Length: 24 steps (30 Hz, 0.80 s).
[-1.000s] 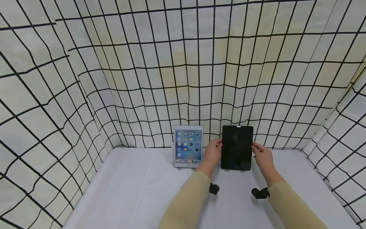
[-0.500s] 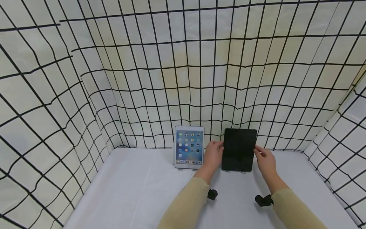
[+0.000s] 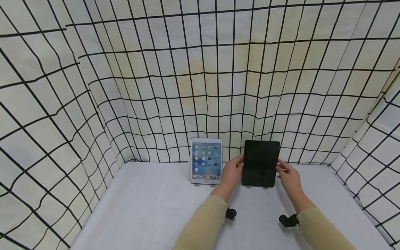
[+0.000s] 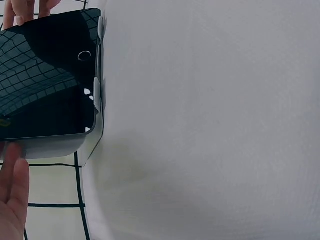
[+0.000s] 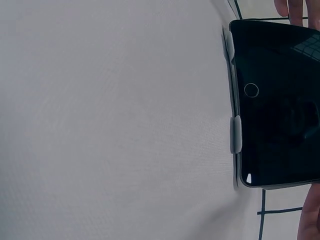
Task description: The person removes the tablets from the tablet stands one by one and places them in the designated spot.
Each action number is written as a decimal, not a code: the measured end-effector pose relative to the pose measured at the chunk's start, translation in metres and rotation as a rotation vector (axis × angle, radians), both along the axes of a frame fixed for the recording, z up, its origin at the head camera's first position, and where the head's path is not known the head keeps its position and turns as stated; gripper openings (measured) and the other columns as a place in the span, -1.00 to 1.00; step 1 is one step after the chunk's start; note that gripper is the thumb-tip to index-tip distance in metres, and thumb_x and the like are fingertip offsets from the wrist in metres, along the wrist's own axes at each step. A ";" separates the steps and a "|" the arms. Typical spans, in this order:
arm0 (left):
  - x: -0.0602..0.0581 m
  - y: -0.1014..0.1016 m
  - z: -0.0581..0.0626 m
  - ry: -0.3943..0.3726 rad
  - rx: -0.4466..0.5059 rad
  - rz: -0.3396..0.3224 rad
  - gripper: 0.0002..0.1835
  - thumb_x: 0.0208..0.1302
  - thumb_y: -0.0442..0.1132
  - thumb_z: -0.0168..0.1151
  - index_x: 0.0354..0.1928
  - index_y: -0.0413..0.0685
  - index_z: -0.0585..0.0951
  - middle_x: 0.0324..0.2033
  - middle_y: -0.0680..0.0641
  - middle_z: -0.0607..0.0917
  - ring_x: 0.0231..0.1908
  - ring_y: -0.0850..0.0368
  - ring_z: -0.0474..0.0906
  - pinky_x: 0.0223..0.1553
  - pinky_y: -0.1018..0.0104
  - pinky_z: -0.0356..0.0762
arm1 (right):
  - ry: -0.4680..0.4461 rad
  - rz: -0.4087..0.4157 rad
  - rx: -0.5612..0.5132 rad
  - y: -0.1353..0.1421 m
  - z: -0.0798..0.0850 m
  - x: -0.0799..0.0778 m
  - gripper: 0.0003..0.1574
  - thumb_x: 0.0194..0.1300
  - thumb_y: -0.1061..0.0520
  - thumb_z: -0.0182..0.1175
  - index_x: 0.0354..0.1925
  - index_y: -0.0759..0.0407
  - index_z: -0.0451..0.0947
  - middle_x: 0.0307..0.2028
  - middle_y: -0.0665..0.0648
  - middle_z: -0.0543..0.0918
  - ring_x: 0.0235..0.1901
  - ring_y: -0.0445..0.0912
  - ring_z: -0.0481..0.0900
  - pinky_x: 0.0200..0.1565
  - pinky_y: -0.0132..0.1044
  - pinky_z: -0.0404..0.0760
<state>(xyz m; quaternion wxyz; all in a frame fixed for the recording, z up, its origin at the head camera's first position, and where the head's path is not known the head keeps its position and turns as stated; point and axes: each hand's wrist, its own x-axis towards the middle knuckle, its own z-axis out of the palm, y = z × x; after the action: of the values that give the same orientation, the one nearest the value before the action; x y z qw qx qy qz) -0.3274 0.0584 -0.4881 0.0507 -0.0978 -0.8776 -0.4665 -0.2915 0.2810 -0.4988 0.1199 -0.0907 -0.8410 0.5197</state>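
Note:
A tablet with a dark, black-framed screen (image 3: pixel 260 161) stands upright, leaning back on a stand with small lips (image 5: pixel 237 135) at its lower edge. My left hand (image 3: pixel 232 172) grips its left side edge, and my right hand (image 3: pixel 289 176) pinches the right side edge between thumb and fingers. In the left wrist view the round home button of the dark tablet (image 4: pixel 50 80) shows close to the stand, and the left hand (image 4: pixel 14 192) is at its side. Just left of my left hand stands a white tablet (image 3: pixel 206 160), its screen lit with app icons.
Both tablets are near the back edge of a table covered in white cloth (image 3: pixel 140 201). Behind it rises a white curtain with a black grid (image 3: pixel 215 83), which also closes off both sides. Black wrist-camera mounts (image 3: pixel 289 220) jut from the sleeves.
The dark tablet has tipped back slightly, and the bright reflection at its top has gone. Both hands have slid a little lower along its sides. The white tablet keeps its place.

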 end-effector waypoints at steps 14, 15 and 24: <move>-0.001 0.001 -0.008 -0.017 0.060 -0.037 -0.41 0.33 -0.21 0.08 0.32 0.50 0.23 -0.05 0.15 0.57 -0.06 0.23 0.51 -0.12 0.33 0.54 | 0.032 0.030 -0.140 0.000 -0.005 -0.002 -0.41 0.36 0.22 0.02 0.33 0.04 0.24 0.05 0.22 0.43 -0.16 -0.29 0.44 -0.16 -0.49 0.56; -0.001 0.001 -0.009 -0.019 0.066 -0.040 -0.40 0.32 -0.21 0.09 0.32 0.51 0.22 -0.05 0.14 0.57 -0.06 0.22 0.51 -0.13 0.34 0.54 | 0.035 0.032 -0.149 0.000 -0.006 -0.002 -0.40 0.35 0.23 0.02 0.33 0.04 0.24 0.04 0.21 0.43 -0.16 -0.29 0.44 -0.16 -0.50 0.56; 0.001 0.000 -0.010 -0.007 0.101 -0.049 -0.35 0.32 -0.23 0.09 0.33 0.56 0.17 -0.10 0.14 0.56 -0.10 0.24 0.49 -0.22 0.38 0.53 | 0.053 0.061 -0.154 0.001 -0.002 0.002 -0.40 0.35 0.22 0.04 0.33 0.06 0.24 0.05 0.23 0.42 -0.19 -0.41 0.45 -0.10 -0.40 0.57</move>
<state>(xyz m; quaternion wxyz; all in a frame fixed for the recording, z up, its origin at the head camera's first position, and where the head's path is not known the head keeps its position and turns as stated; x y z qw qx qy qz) -0.3264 0.0587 -0.4985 0.0411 -0.1151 -0.8505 -0.5115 -0.2898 0.2819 -0.5007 0.1189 -0.0600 -0.7974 0.5885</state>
